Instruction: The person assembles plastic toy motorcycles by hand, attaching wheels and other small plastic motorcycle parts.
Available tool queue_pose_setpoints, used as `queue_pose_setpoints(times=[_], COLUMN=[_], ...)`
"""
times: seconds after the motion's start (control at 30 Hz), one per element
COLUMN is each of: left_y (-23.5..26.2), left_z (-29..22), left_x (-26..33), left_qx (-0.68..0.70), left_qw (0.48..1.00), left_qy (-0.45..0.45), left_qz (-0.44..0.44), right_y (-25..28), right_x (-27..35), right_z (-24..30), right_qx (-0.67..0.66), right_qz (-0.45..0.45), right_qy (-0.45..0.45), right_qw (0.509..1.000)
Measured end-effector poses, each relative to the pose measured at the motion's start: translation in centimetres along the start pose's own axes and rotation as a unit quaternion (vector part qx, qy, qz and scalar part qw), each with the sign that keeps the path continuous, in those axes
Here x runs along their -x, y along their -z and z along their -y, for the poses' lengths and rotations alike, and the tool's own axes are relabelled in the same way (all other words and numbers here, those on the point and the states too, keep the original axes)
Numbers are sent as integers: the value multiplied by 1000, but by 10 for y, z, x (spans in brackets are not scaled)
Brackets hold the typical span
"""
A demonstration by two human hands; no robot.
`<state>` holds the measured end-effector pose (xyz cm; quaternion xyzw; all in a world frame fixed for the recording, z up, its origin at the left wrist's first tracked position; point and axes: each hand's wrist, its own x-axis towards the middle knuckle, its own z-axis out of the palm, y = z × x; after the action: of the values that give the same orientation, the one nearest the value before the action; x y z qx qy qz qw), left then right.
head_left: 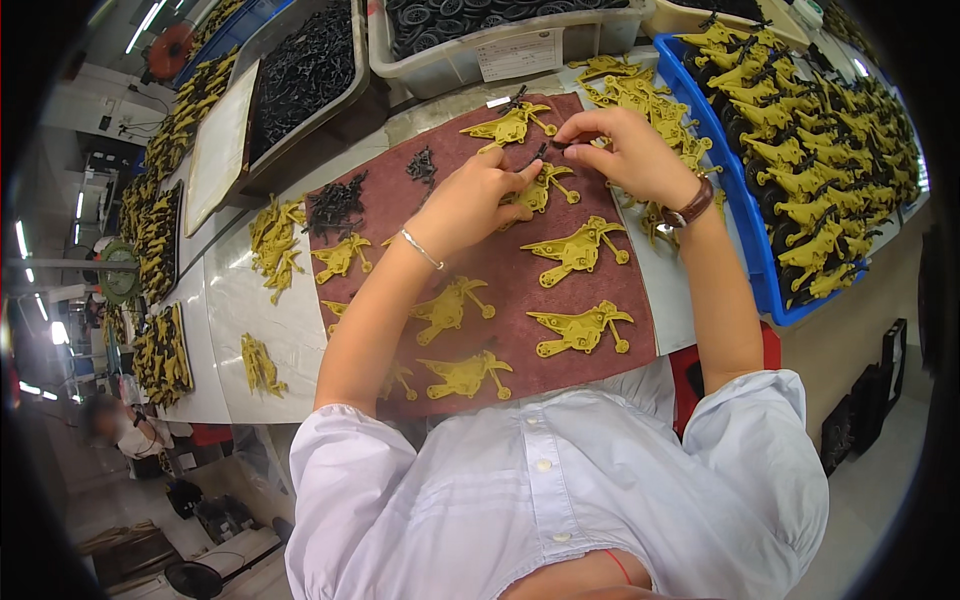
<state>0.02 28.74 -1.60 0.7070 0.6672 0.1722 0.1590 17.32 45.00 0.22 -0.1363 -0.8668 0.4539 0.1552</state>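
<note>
My left hand (pixel 478 200) is closed on a yellow toy motorbike body (pixel 547 188) lying on the dark red mat (pixel 500 270). Its index finger presses beside a small black piece (pixel 541 153) at the body's upper edge. Just to the right, thumb and forefinger of my right hand (pixel 625 152) pinch a small black plastic part (pixel 560 146), mostly covered by the fingertips. Beyond both hands lies another yellow body (pixel 510 125) with a black part at its top. Several more yellow bodies (pixel 578 250) rest in rows nearer to me.
Small black parts (pixel 337 203) lie heaped on the mat's left. A blue tray (pixel 745 190) of yellow-and-black pieces stands right, beside loose yellow bodies (pixel 640 98). Behind are a bin of black parts (pixel 310 80) and a grey bin (pixel 440 68) of black wheels.
</note>
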Motion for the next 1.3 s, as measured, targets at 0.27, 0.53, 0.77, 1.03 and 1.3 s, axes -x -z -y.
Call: queue_pose_setpoints(times=[0.27,0.53,0.77,1.03,1.3], left_y=[-1,-28,-32,-36,-39], left_z=[-41,-61,-59,-57,-58], left_x=[17,38,39,39,39], left_qx=[-57,27,45,70,45], left_qw=[988,995,998,996,996], left_qy=[-63,-59,1,3,-13], left_qz=[-131,-75,-38,-49,-73], right_y=[6,2,2,1,-5], right_x=[25,25,22,24,26], right_z=[-9,-17,-12,-16,-10], right_qx=[71,60,61,109,169], right_qz=[171,210,201,144,106], right_qy=[30,36,8,-29,-32], right_qw=[982,975,978,983,979])
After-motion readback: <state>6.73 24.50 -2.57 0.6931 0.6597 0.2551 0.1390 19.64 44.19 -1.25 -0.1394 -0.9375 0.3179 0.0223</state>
